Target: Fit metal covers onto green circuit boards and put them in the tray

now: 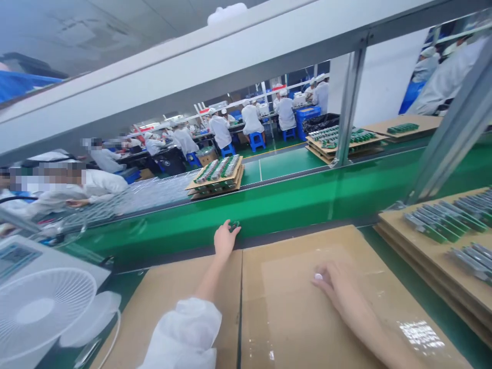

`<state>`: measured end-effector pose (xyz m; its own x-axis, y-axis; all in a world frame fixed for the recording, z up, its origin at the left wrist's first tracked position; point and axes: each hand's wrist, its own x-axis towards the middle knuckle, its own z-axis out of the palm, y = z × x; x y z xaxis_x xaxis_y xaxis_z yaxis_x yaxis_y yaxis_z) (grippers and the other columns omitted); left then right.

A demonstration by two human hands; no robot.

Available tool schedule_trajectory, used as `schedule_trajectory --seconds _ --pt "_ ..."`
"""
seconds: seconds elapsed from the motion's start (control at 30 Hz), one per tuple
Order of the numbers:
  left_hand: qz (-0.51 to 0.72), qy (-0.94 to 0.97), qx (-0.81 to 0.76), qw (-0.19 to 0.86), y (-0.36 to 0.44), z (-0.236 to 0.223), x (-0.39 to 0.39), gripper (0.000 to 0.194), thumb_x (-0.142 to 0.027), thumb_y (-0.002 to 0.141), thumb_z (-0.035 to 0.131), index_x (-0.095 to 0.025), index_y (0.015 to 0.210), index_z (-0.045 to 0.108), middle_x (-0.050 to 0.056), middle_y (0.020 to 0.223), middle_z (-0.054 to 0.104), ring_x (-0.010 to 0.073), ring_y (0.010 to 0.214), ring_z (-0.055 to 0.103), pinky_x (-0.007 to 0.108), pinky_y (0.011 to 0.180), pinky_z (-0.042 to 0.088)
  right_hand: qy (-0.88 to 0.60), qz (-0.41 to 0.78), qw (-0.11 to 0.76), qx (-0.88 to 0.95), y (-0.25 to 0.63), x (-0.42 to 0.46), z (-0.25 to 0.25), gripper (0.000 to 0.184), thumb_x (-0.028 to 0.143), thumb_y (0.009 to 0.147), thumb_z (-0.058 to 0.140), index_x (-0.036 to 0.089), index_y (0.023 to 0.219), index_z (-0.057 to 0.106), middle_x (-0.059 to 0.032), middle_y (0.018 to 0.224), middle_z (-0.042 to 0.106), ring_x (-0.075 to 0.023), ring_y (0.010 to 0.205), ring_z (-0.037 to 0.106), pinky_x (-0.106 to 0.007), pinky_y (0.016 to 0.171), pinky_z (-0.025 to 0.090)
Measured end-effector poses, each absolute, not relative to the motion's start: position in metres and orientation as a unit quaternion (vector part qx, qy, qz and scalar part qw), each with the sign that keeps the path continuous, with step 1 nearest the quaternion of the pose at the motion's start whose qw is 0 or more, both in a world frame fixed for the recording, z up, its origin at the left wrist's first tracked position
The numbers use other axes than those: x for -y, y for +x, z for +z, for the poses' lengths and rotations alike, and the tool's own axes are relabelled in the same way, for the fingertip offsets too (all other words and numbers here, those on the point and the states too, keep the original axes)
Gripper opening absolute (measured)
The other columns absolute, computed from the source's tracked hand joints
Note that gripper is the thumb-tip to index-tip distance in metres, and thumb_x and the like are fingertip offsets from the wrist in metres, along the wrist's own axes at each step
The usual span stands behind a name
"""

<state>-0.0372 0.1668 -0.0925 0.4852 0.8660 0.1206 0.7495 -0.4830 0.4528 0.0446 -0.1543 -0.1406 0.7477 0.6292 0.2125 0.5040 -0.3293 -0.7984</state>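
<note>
My left hand point(225, 240) reaches out over the near edge of the green conveyor belt point(284, 205). Between its thumb and fingertips is a small dark part point(234, 224), too small to name. Above the cardboard sheet point(284, 302), which is covered with clear tape or film, my right hand point(338, 282) is closed in a pinch. A small white round piece point(318, 277) shows at its fingertips; its kind cannot be made out.
Circuit boards with grey metal parts point(442, 220) lie on stacked cardboard at right. Another board stack point(219, 169) stands beyond the belt, and more boards point(338, 136) sit near a metal post point(349, 107). A white fan point(42, 312) is at left. Co-workers point(96, 184) sit beyond.
</note>
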Motion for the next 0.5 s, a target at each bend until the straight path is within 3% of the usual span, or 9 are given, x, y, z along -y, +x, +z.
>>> schedule_trajectory --seconds 0.13,0.2,0.27,0.37,0.43,0.5 --pt "0.172 0.838 -0.458 0.243 -0.023 -0.077 -0.156 0.026 -0.022 0.083 0.062 -0.015 0.108 0.061 0.010 0.121 0.060 0.0275 0.120 0.050 0.055 0.103 0.036 -0.800 0.101 0.492 0.329 0.041 0.150 -0.127 0.014 0.017 0.078 0.062 0.021 0.069 0.053 -0.0026 0.072 0.059 -0.0219 0.073 0.054 -0.032 0.067 0.039" --pt "0.185 0.818 -0.454 0.300 -0.012 -0.067 -0.147 0.033 -0.016 0.080 0.064 -0.012 0.112 0.059 0.015 0.116 0.064 0.0337 0.126 0.044 0.060 0.106 0.028 -0.774 0.132 0.538 0.306 0.045 0.149 -0.120 0.015 0.016 0.075 0.067 0.020 0.066 0.056 -0.0008 0.071 0.059 -0.0203 0.073 0.053 -0.031 0.069 0.038" --pt "0.192 0.789 -0.445 0.377 -0.006 -0.059 -0.130 0.041 -0.020 0.080 0.063 -0.008 0.118 0.054 0.019 0.110 0.067 0.0369 0.123 0.049 0.060 0.104 0.033 -0.752 0.161 0.580 0.269 0.049 0.148 -0.115 0.014 0.018 0.073 0.070 0.021 0.065 0.059 0.0011 0.067 0.059 -0.0180 0.069 0.053 -0.029 0.067 0.038" --pt "0.165 0.744 -0.382 0.522 -0.013 -0.055 -0.080 0.032 -0.021 0.091 0.043 -0.007 0.117 0.055 0.017 0.111 0.069 0.0265 0.100 0.066 0.045 0.092 0.052 -0.737 0.184 0.613 0.218 0.053 0.147 -0.114 0.009 0.025 0.078 0.065 0.020 0.070 0.063 0.0015 0.065 0.060 -0.0157 0.065 0.055 -0.026 0.061 0.040" --pt "0.125 0.706 -0.339 0.609 -0.027 -0.058 -0.038 0.027 -0.015 0.090 0.044 -0.008 0.109 0.061 0.015 0.109 0.070 0.0209 0.091 0.069 0.035 0.086 0.056 -0.717 0.203 0.638 0.196 0.051 0.145 -0.117 0.014 0.031 0.081 0.061 0.019 0.075 0.062 0.0001 0.068 0.062 -0.0155 0.065 0.057 -0.025 0.059 0.042" --pt "0.066 0.544 -0.310 0.777 -0.040 -0.063 0.002 0.023 -0.008 0.085 0.052 -0.008 0.104 0.064 0.015 0.109 0.069 0.0179 0.087 0.069 0.030 0.085 0.057 -0.692 0.227 0.660 0.183 0.047 0.144 -0.120 0.022 0.039 0.083 0.056 0.018 0.081 0.060 -0.0014 0.071 0.063 -0.0156 0.064 0.058 -0.025 0.054 0.044"
